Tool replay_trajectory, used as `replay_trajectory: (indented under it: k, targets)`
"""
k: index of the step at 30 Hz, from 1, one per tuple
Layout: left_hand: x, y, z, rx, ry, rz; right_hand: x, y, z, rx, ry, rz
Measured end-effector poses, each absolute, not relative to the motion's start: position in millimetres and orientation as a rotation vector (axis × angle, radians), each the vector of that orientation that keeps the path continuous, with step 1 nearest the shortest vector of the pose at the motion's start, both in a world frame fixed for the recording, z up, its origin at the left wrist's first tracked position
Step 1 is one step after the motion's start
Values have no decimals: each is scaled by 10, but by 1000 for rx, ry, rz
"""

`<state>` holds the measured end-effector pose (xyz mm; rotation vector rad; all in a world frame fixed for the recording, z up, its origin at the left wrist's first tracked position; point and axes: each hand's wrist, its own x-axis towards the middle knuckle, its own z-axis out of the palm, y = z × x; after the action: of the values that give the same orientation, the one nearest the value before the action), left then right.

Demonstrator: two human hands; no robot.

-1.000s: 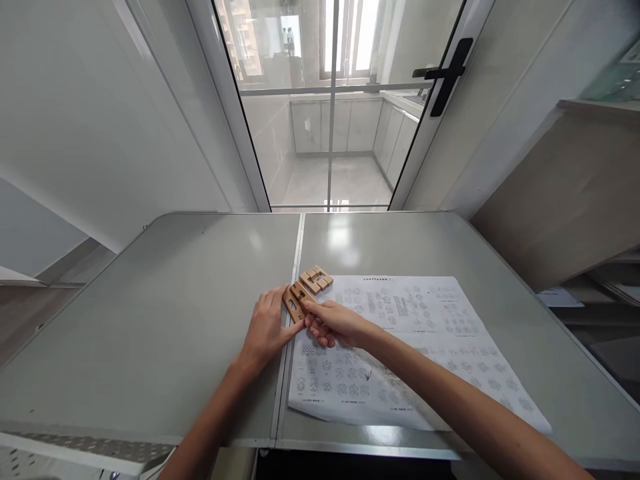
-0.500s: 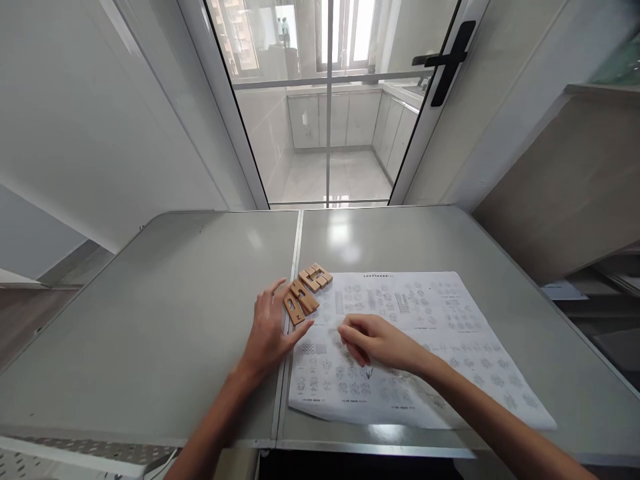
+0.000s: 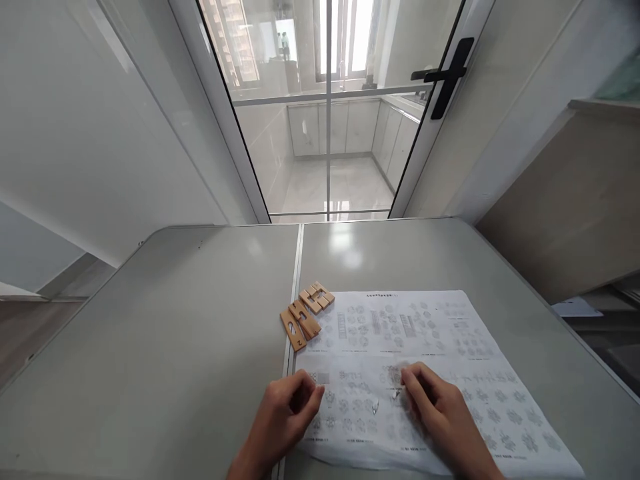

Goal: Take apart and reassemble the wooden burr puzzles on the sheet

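Observation:
My left hand (image 3: 287,417) is curled over the lower left part of a printed paper sheet (image 3: 360,367), thumb and forefinger close together, with nothing visible between them. My right hand (image 3: 443,410) is closed in a pinch over the sheet's lower middle; whatever its fingertips hold, if anything, is hidden. Beside those fingertips is a small dark-and-white mark or tear (image 3: 396,394), and a second one (image 3: 375,406) lies to its left. Flat wooden puzzle pieces with cut-outs lie beyond my left hand: one marked 2 (image 3: 293,330), another (image 3: 306,320) against it, and a joined group (image 3: 317,297).
The grey folding table (image 3: 200,333) has a metal seam (image 3: 299,260) down its middle. A glass door (image 3: 310,133) with a black handle (image 3: 445,77) stands beyond the far edge. At the right is a brown panel (image 3: 565,173) above shelves.
My left hand has left the wooden pieces, moved nearer and curled up. My right hand has slid right and nearer over the sheet. The piece marked 2 sits slightly apart and turned; the view has tilted up.

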<state>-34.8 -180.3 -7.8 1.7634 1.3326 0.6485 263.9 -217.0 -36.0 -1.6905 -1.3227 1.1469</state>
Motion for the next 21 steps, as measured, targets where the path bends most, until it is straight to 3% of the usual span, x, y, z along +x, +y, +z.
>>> replay_trajectory:
  k: [21]
  targets:
    - [-360,-1691,-176,1699,1349,675,2439,-2137,-298,-1796,-1280,832]
